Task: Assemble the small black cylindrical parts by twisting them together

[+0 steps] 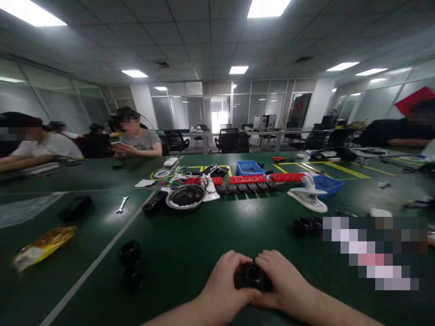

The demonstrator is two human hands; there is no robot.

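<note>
Both of my hands meet at the near middle of the green table (190, 253). My left hand (227, 283) wraps the left side of a black round part with a hole in its centre (253, 273). From the other side, my right hand (285, 280) closes round the same part, fingers curled over its top. Much of the part is hidden by my fingers. To the left stand two similar black round parts, one (129, 251) behind the other (133, 277). Another pair of black round parts (303, 226) sits to the right, beyond my right hand.
Beyond my hands are a round pan (186, 198) with cables, red trays (247, 179), a blue bin (250, 167) and a white stand (308, 199). A wrench (122, 204) and yellow packet (45, 246) lie left. People (141, 138) sit around the table.
</note>
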